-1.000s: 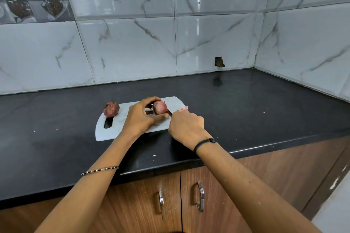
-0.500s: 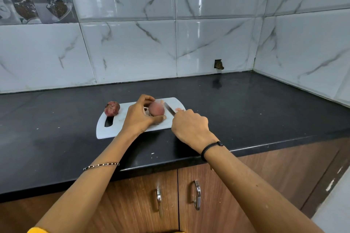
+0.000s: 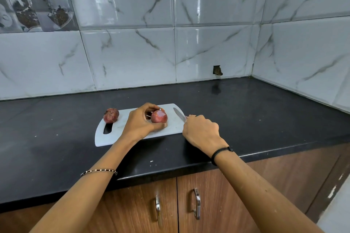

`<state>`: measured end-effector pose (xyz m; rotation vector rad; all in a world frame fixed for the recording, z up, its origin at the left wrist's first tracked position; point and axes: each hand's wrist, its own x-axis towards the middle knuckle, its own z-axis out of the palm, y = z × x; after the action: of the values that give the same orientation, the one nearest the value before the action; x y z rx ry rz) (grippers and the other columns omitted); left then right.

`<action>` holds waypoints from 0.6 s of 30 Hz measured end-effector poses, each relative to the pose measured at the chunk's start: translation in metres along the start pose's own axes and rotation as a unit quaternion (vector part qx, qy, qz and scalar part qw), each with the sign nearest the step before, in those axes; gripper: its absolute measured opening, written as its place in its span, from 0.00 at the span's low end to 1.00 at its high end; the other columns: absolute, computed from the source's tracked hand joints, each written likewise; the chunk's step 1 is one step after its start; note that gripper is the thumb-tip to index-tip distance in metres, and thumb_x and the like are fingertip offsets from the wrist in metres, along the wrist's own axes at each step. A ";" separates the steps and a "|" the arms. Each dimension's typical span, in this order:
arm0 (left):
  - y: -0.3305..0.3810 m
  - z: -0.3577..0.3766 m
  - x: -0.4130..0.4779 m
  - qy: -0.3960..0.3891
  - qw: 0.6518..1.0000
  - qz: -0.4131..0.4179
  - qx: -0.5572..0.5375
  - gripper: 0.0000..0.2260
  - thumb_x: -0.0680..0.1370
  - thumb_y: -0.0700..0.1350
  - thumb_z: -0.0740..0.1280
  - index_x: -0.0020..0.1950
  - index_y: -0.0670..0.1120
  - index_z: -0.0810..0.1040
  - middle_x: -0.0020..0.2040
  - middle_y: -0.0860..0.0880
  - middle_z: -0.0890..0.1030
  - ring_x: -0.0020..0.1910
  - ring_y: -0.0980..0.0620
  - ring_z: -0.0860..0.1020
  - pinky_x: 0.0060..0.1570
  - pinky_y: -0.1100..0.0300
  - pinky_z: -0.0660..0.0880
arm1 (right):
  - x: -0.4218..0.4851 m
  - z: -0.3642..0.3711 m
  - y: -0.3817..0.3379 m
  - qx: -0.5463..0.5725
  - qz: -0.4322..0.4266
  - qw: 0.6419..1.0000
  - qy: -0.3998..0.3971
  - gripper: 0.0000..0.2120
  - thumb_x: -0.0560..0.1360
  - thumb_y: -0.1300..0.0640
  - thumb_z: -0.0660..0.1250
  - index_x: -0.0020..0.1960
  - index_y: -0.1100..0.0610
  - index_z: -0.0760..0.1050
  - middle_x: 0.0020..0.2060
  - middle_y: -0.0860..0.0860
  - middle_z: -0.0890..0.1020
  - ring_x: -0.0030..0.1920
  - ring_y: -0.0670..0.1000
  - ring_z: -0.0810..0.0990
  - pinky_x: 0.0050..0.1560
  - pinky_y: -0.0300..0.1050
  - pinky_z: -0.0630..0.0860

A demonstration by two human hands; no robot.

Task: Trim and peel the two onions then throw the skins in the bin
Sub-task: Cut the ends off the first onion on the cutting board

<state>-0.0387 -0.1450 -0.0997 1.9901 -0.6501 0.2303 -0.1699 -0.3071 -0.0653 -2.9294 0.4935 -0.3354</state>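
Head view: a person reaches out with both arms over a black surface [image 3: 246,119]. A white cutting board [image 3: 170,128] lies flat on it.

The left hand [image 3: 140,121] holds a red onion [image 3: 159,116] near the middle of the board. Its grip is curled round the onion, with the thumb low on the near side and the fingers over the back. The onion sits on the board, and the side that faces up looks paler and pink.

The right hand [image 3: 201,130] is at the right end of the board. Its grip is closed tight round the handle of a knife [image 3: 179,114]. The shiny blade pokes out and points away from the person, over the right end of the board. The blade is near the onion but does not touch it.

A second onion [image 3: 111,115] sits at the left end of the board, just behind the long hole cut in the board. It has its dark, dry skin on. It lies apart from both hands.

There is a thin bead bracelet [image 3: 98,171] on the left arm and a black band [image 3: 220,152] on the right wrist. Under the surface are brown wooden cupboard doors [image 3: 132,204] with metal handles.
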 end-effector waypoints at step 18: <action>0.001 0.004 0.009 -0.069 0.997 -0.007 -0.031 0.23 0.71 0.57 0.78 0.64 0.55 0.80 0.58 0.57 0.81 0.56 0.59 0.80 0.50 0.58 0.82 | 0.008 0.008 0.000 0.244 0.051 0.968 -0.002 0.16 0.85 0.50 0.50 0.42 0.56 0.65 0.51 0.57 0.78 0.44 0.61 0.77 0.48 0.52 0.75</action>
<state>-0.0325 -0.1516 -0.0966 1.9626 -0.7224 0.0624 -0.1607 -0.3092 -0.0714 -2.4194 0.4788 -0.3757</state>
